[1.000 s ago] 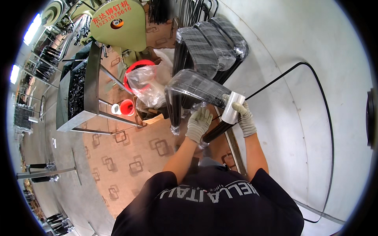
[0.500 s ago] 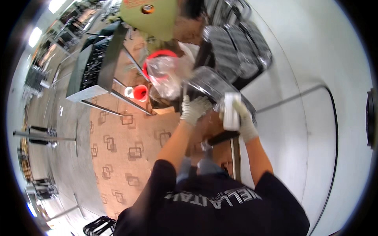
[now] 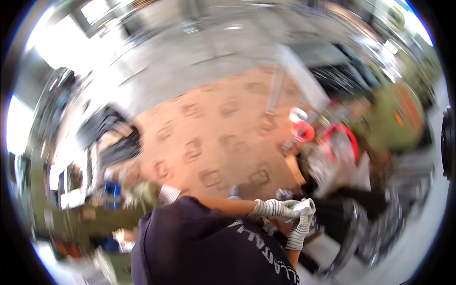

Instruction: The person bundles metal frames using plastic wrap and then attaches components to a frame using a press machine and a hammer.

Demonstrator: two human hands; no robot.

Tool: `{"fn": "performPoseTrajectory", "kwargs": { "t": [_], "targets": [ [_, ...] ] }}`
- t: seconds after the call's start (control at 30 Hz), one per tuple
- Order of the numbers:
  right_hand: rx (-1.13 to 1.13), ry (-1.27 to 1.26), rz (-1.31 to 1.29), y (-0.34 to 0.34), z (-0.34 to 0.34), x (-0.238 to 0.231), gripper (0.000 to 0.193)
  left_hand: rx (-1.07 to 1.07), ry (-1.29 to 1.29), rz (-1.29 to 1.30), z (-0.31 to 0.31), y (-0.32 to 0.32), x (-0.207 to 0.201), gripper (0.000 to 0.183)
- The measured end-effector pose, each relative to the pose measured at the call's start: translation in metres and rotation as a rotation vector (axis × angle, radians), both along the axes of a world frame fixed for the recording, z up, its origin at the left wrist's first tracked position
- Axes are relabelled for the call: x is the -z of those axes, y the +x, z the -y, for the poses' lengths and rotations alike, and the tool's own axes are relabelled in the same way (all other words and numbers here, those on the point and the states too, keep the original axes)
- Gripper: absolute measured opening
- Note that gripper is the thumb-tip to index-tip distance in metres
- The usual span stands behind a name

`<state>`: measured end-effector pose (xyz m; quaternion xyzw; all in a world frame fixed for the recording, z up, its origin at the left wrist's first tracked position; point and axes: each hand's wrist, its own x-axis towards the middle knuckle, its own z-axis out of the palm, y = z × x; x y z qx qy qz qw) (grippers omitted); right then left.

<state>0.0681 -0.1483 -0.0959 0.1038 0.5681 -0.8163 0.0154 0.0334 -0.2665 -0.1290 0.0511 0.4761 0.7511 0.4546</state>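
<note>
A small white roll with a hollow core (image 3: pixel 305 206) is held in front of me, right of the body. My left hand (image 3: pixel 276 208), in a pale striped knit glove, closes on its left side. My right hand (image 3: pixel 302 227), gloved the same way, grips it from below. Motion blur hides the exact finger placement. Just right of my hands lie black pieces wrapped in clear film (image 3: pixel 351 218).
A red-rimmed bin (image 3: pixel 354 142) with clear plastic bags stands beyond, near red (image 3: pixel 302 131) and white rolls (image 3: pixel 298 114). A metal-sided table (image 3: pixel 304 78) is farther back. Patterned brown sheeting (image 3: pixel 213 142) covers the floor; a black chair-like piece (image 3: pixel 107 130) is at left.
My view and body have swung left. My left hand has left the wrapped black piece and come to the white roll, which was in my right hand.
</note>
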Motion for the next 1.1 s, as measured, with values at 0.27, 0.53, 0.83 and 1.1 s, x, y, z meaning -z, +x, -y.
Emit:
{"fn": "performPoseTrajectory", "kwargs": {
  "t": [0.27,0.53,0.83,1.1],
  "targets": [
    [-0.721,0.163,-0.043,-0.057,0.161,-0.042,0.048,-0.566,-0.826,-0.323,0.197,0.016,-0.082,0.044],
    [-0.902,-0.407,0.025,-0.14,0.183,-0.053,0.055,-0.761,-0.564,-0.646,0.21,-0.026,-0.095,0.062],
    [-0.393,-0.199,-0.27,-0.182,0.142,-0.106,0.065,-0.479,-0.488,-0.822,0.176,-0.138,-0.12,0.042],
    [0.377,0.084,-0.285,-0.187,-0.02,-0.11,0.04,0.144,-0.278,-1.062,0.037,-0.217,-0.131,0.042]
  ]
}}
